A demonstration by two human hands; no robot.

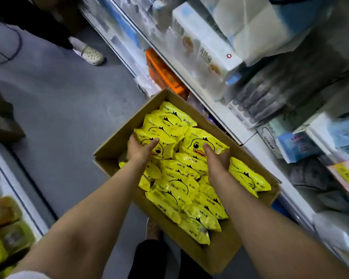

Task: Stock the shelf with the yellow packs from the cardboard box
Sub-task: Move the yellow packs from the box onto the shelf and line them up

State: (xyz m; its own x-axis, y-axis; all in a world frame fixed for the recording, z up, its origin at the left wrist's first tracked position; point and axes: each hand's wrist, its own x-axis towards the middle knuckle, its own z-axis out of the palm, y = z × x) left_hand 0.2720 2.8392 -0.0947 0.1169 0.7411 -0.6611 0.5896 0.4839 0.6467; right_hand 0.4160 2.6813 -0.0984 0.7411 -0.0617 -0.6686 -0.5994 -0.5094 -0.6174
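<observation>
The cardboard box sits on the grey floor just beside the shelf on the right, full of yellow packs printed with a duck. The left hand grips one pack at the box's far left, thumb on top. The right hand holds another pack beside it, fingers seemingly curled under its right edge. Another person's pale shoe stands far left.
</observation>
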